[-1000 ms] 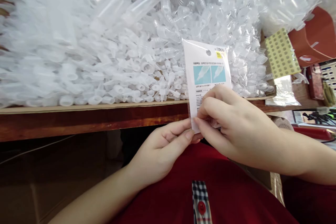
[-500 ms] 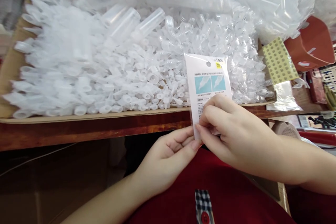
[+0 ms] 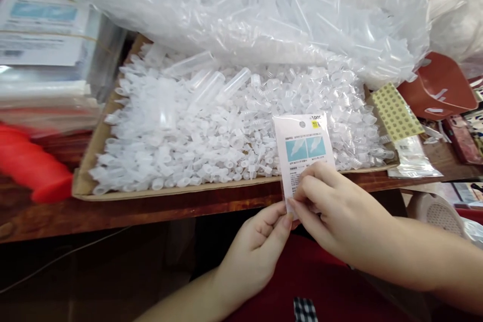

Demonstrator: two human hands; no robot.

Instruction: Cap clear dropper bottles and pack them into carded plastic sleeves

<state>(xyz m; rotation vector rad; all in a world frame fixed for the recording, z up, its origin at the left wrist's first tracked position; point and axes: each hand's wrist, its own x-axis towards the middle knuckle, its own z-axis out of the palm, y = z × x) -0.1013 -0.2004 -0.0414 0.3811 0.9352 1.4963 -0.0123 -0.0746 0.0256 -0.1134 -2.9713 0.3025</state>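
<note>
A small clear packet with a white printed card in it stands up before me, tilted a little, over the table's front edge. The card bears two blue pictures, a hang hole and a yellow price mark. My left hand pinches its lower left corner between thumb and fingers. My right hand is closed against its lower right part, thumb near the bottom edge; its curled fingertips are partly hidden. Behind the packet, a shallow cardboard box holds a heap of small translucent plastic nozzles and caps, with several clear tubes on top.
A large clear bag of plastic parts lies behind the box. Banded packs of cards and a red ribbed object sit left. To the right are a sticker sheet, silvery packets and a reddish-brown bin.
The view has shifted, bringing the banded packs and the red object into sight at left. Both hands keep hold of the packet in nearly the same pose.
</note>
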